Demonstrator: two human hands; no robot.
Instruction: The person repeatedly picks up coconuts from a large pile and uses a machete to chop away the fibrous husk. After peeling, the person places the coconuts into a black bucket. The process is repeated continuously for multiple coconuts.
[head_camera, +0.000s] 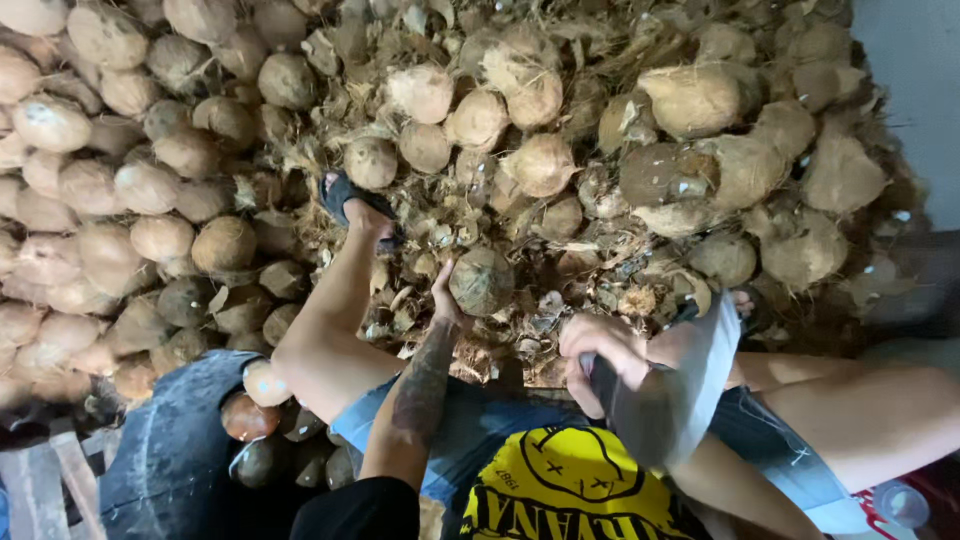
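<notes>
Tub (170, 460): dark, round, lower left of the frame, smooth brown coconuts heaped at its rim.
Pile (150, 180): rough, fibrous husked coconuts fill the upper frame edge to edge; little bare floor.
Left hand (447, 300): fingers cupped against a coconut (481, 281), centre frame, on husk scraps.
Right hand (598, 350): fist closed on the handle of a broad grey blade (675, 385), lower right of centre.
Wall (915, 90): pale, smooth, upper right.

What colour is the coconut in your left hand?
Greyish brown, husked coconut in the left hand; head view.
</notes>
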